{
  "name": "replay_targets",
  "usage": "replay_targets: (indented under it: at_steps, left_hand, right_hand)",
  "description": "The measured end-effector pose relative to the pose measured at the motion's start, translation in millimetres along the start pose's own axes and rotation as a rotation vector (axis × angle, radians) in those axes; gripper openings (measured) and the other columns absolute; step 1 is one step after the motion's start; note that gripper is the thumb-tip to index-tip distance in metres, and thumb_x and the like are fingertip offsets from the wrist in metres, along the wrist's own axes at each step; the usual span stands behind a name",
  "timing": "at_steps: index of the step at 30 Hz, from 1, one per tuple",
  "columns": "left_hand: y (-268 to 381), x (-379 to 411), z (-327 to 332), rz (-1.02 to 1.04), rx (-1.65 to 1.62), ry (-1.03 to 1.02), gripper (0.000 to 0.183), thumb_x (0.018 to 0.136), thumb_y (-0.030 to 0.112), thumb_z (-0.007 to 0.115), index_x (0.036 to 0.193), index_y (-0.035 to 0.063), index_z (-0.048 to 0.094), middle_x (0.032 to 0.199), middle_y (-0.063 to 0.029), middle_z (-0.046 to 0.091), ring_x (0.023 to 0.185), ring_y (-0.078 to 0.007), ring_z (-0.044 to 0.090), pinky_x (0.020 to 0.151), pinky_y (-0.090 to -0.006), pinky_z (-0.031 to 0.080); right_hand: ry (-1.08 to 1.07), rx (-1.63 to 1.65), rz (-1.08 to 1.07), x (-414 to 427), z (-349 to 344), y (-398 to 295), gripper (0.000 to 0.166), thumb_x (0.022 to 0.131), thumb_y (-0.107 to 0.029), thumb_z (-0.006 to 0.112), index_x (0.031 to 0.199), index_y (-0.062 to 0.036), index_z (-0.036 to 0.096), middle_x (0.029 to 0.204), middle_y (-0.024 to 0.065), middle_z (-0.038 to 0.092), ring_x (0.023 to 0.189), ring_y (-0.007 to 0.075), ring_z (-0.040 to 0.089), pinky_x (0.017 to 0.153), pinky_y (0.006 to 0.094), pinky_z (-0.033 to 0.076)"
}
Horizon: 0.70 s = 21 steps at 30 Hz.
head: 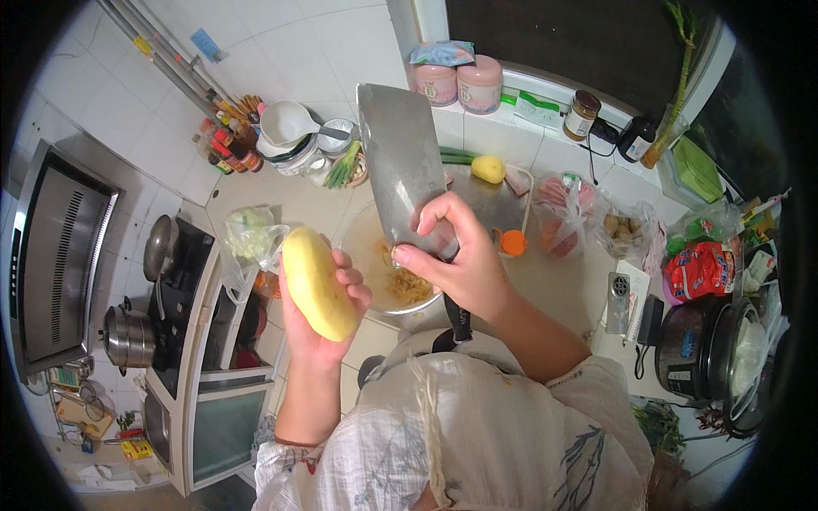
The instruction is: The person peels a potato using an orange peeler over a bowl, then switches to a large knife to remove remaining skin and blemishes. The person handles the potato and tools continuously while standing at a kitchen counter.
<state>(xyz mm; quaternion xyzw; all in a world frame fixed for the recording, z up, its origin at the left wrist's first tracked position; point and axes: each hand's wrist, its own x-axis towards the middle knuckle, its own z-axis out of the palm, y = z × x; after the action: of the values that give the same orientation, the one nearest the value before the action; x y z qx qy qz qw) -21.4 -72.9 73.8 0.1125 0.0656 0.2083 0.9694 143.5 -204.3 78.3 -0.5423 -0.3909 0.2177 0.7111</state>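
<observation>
A peeled yellow potato (pixel 319 284) rests in my left hand (pixel 326 313), its fingers curled around the far side. My right hand (pixel 463 262) pinches the blade of a metal cleaver (pixel 406 160) near its black handle (pixel 457 317), with the blade pointing up and away from me. Below the cleaver, a large round bowl (pixel 361 236) holds peelings (pixel 408 287). Behind it, partly hidden by the blade, a metal tray (pixel 505 207) bears another peeled potato (pixel 488 169), green onion stalks and pieces of meat. An orange-headed peeler (pixel 512 243) lies at the tray's near edge.
Left of the bowl is a bagged green vegetable (pixel 249 230); stacked bowls (pixel 287 124) and bottles stand behind. To the right are bagged red items (pixel 561 214), a bag of small round items (pixel 621 227), a phone (pixel 618 303) and a black cooker (pixel 687 348). The stove (pixel 182 300) is far left.
</observation>
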Motion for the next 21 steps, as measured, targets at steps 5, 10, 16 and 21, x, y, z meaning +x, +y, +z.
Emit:
replay_targets:
  at_steps: [5,10,16,21]
  left_hand:
    - [-4,5,-5,-0.030,0.017,0.007,0.045,0.099,0.049,0.045,0.125,0.0139,0.058,0.110,-0.0098,0.065,0.091,-0.0214,0.061,0.078,-0.0332,0.047]
    - [-11,9,-11,0.012,0.138,0.119,0.052,0.098,0.056,0.044,0.122,0.0122,0.058,0.105,-0.0105,0.066,0.081,-0.0252,0.063,0.065,-0.0330,0.051]
    - [-20,7,7,-0.055,0.207,0.125,0.065,0.095,0.066,0.038,0.123,0.0097,0.057,0.105,-0.0129,0.066,0.075,-0.0267,0.061,0.060,-0.0313,0.052]
    - [-26,1,17,-0.062,0.160,0.123,0.066,0.095,0.065,0.039,0.126,0.0092,0.056,0.110,-0.0112,0.065,0.080,-0.0244,0.059,0.063,-0.0326,0.049]
  right_hand:
    - [-0.054,0.019,-0.058,1,7,-6,0.032,0.081,-0.005,0.074,0.102,-0.0060,0.049,0.102,0.0015,0.051,0.096,0.0072,0.051,0.079,0.0216,0.044]
    - [-0.144,0.201,-0.016,-1,18,-1,0.037,0.084,0.000,0.071,0.109,-0.0070,0.044,0.112,0.0016,0.044,0.096,0.0037,0.046,0.063,0.0166,0.044]
    - [-0.079,0.080,-0.133,2,19,4,0.034,0.084,-0.004,0.073,0.108,-0.0051,0.048,0.110,0.0039,0.051,0.103,0.0096,0.048,0.089,0.0257,0.041]
    - [-0.049,0.002,-0.271,5,16,10,0.030,0.086,-0.002,0.069,0.108,-0.0033,0.048,0.105,0.0048,0.054,0.102,0.0099,0.052,0.087,0.0252,0.046]
